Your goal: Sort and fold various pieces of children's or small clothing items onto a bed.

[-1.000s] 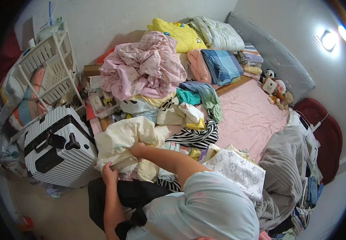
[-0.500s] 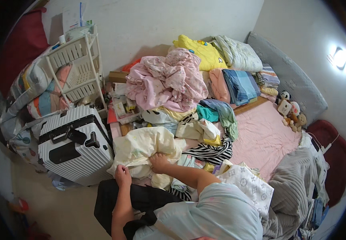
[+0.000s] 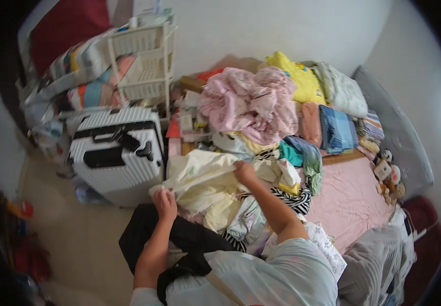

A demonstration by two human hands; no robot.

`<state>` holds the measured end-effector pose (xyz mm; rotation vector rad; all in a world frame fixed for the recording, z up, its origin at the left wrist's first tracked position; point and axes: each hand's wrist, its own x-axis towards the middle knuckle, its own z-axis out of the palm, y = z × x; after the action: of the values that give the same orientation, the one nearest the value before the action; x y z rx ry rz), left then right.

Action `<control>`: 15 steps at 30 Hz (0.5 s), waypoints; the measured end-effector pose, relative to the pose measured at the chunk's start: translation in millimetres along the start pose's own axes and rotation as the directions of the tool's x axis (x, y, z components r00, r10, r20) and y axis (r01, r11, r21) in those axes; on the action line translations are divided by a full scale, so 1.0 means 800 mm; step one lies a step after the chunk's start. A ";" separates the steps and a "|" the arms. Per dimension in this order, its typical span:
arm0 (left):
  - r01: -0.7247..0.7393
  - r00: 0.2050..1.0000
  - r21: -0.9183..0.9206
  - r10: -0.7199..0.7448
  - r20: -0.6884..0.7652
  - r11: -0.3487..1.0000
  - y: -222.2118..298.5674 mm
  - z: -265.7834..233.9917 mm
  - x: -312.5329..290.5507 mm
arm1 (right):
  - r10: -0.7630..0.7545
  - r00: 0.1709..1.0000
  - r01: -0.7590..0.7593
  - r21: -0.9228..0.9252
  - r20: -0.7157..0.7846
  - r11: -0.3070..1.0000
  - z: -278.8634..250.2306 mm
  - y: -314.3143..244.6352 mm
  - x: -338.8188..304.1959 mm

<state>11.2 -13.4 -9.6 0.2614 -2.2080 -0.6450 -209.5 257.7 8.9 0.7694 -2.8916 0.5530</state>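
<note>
A pale yellow cloth [image 3: 205, 178] lies bunched at the near edge of the bed, on top of other clothes. My left hand [image 3: 165, 200] grips its lower left corner. My right hand [image 3: 243, 170] pinches its upper edge further right, so the fabric stretches between both hands. A black garment [image 3: 144, 234] hangs over my lap below the left hand. A black-and-white striped piece [image 3: 294, 199] lies just right of my right forearm.
A white ribbed suitcase [image 3: 116, 153] stands on the floor to the left. Behind it is a white shelf rack [image 3: 144, 66]. A pink crumpled heap [image 3: 251, 104], yellow and blue folded clothes and soft toys [image 3: 388, 176] cover the pink bed [image 3: 353, 199].
Both hands have risen and spread a little along the yellow cloth, pulling it tauter. The view has shifted right and nearer, so the suitcase and shelf sit more central.
</note>
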 end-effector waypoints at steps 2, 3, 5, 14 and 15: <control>-0.004 0.999 -0.026 0.003 -0.045 1.000 0.003 -0.011 0.019 | 0.021 1.000 -0.013 0.347 -0.019 0.938 -0.037 -0.008 0.010; 0.094 0.995 -0.058 -0.095 -0.010 0.994 0.009 -0.022 0.032 | 0.021 0.998 0.000 0.339 -0.058 0.941 -0.060 -0.023 0.013; 0.024 0.998 -0.035 -0.026 -0.053 0.999 0.014 -0.042 0.066 | 0.038 0.999 -0.021 0.534 -0.021 0.845 -0.096 -0.044 0.019; 0.347 0.937 -0.601 -0.231 0.264 0.720 0.035 -0.121 0.157 | 0.002 0.999 -0.032 0.676 0.045 0.736 -0.185 -0.096 0.010; 0.429 0.897 -0.576 -0.254 0.361 0.696 0.044 -0.130 0.164 | 0.007 0.999 -0.041 0.704 0.052 0.709 -0.198 -0.102 0.007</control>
<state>4.2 -71.6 151.5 0.2407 -2.0260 -1.6938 -173.6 248.0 182.9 0.8054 -2.6812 1.7306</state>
